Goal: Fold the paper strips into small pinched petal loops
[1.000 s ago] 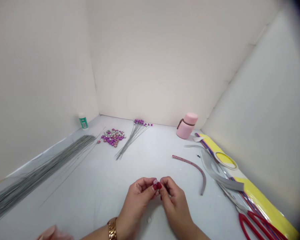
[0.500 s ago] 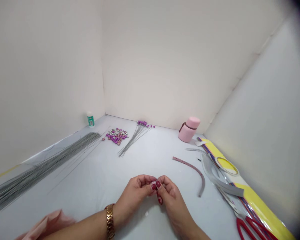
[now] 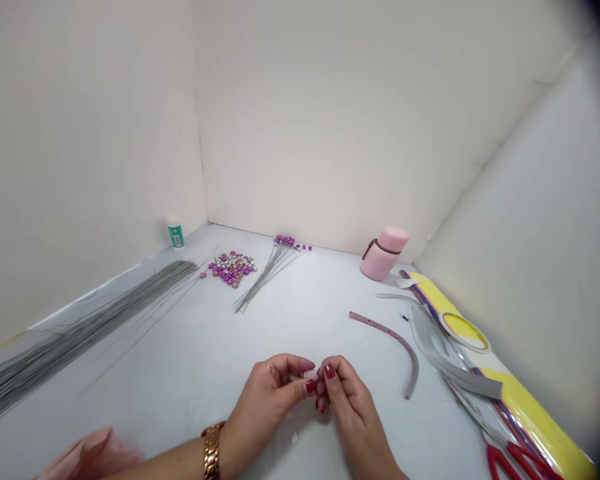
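Note:
My left hand [image 3: 270,400] and my right hand [image 3: 347,400] meet fingertip to fingertip low in the middle of the white table [image 3: 190,360]. Both are closed in a pinch on a tiny pale pink piece [image 3: 311,375] held between them. A gold watch sits on my left wrist [image 3: 211,450]. A small white scrap [image 3: 295,438] lies on the table just under the hands. A curved grey strip with red dots [image 3: 393,343] lies to the right of my right hand.
A long bundle of grey wires [image 3: 80,333] runs along the left. Purple and silver beads [image 3: 230,265], beaded wire stems [image 3: 267,270], a glue bottle [image 3: 175,232] and a pink bottle [image 3: 383,252] stand at the back. Tape roll [image 3: 463,330], yellow sheet and red scissors [image 3: 517,460] lie right; pink cloth [image 3: 90,457] lower left.
The hands stay pinched together and have shifted slightly to the right and down; the pale piece now shows between the fingertips. The view has tilted a little.

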{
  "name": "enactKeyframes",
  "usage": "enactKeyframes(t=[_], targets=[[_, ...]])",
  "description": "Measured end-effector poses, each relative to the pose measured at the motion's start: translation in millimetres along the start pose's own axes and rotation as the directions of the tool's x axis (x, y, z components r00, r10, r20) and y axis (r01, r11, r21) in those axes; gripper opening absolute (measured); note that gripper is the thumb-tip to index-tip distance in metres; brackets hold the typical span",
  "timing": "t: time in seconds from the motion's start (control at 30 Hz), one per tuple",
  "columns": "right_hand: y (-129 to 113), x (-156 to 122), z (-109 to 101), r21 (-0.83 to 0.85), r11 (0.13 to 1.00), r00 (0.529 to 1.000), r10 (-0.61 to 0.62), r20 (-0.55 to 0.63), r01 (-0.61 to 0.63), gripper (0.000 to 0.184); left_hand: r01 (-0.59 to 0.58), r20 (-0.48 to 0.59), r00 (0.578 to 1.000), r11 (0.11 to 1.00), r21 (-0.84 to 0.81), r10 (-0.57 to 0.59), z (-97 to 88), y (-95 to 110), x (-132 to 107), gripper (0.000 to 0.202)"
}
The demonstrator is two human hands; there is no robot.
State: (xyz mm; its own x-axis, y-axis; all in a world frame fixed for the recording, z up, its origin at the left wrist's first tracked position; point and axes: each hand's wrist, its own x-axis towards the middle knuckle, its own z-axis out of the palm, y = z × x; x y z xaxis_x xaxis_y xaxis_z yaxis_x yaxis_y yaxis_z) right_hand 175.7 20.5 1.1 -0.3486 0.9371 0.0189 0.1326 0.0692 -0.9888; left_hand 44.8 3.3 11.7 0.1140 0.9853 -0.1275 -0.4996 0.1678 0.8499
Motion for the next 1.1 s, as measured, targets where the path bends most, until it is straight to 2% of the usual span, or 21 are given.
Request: enactKeyframes(t=[0.1, 0.27, 0.33, 0.4, 0.47, 0.53, 0.63, 0.77, 0.83, 0.93, 1.03, 1.1], targets=[[0, 1, -1, -0.047, 0.999, 0.999, 0.021, 0.041, -0.019, 0.028, -0.017, 0.009, 1.000, 0.998, 0.062, 0.016, -2.7, -1, 1, 0.016], [2, 2, -7, -0.217, 0.972, 0.994, -0.079, 0.069, 0.092, 0.028, -0.054, -0.015, 0.998, 0.955, 0.291, 0.061, -9.5, -3, 0, 0.015], [0, 2, -6, -0.173, 0.982, 0.997, -0.065, 0.050, 0.073, 0.028, -0.102, 0.011, 0.994, 0.901, 0.423, 0.107, -10.3, 0, -2, 0.017], [-2, 0, -3, -0.062, 0.998, 1.000, -0.011, 0.028, 0.012, 0.029, -0.179, 0.044, 0.982, 0.814, 0.553, 0.185, -9.2, 2, -5, 0.015], [-4, -2, 2, 0.077, 0.995, 0.998, 0.057, 0.011, -0.058, 0.029, -0.226, 0.048, 0.968, 0.769, 0.598, 0.248, -6.6, 2, -7, 0.013], [-4, -3, 6, 0.185, 0.978, 0.994, 0.106, -0.016, -0.101, 0.028, -0.202, -0.012, 0.969, 0.828, 0.523, 0.245, -3.4, -1, -9, 0.013], [-2, -3, 9, 0.229, 0.968, 0.992, 0.115, -0.051, -0.101, 0.027, -0.114, -0.100, 0.983, 0.939, 0.324, 0.153, -0.1, -9, -7, 0.016], [3, -2, 7, 0.205, 0.975, 0.993, 0.098, -0.063, -0.084, 0.026, -0.096, -0.093, 0.989, 0.980, 0.174, 0.113, 0.5, -12, -3, 0.021], [3, -2, 7, 0.172, 0.982, 0.992, 0.098, -0.079, -0.083, 0.026, -0.070, -0.105, 0.990, 0.982, 0.175, 0.089, 1.2, -10, -2, 0.013], [1, -2, 9, 0.069, 0.996, 0.992, 0.062, -0.114, -0.054, 0.027, -0.010, -0.175, 0.984, 0.992, 0.126, 0.032, 3.9, -8, -2, 0.013], [0, -2, 8, -0.065, 0.998, 0.993, -0.020, -0.119, 0.012, 0.027, 0.057, -0.245, 0.968, 0.998, 0.025, -0.050, 5.4, -12, -1, 0.016], [2, -2, 5, -0.167, 0.983, 0.990, -0.095, -0.103, 0.077, 0.026, 0.085, -0.251, 0.965, 0.996, 0.015, -0.078, 3.9, -14, 0, 0.017]])
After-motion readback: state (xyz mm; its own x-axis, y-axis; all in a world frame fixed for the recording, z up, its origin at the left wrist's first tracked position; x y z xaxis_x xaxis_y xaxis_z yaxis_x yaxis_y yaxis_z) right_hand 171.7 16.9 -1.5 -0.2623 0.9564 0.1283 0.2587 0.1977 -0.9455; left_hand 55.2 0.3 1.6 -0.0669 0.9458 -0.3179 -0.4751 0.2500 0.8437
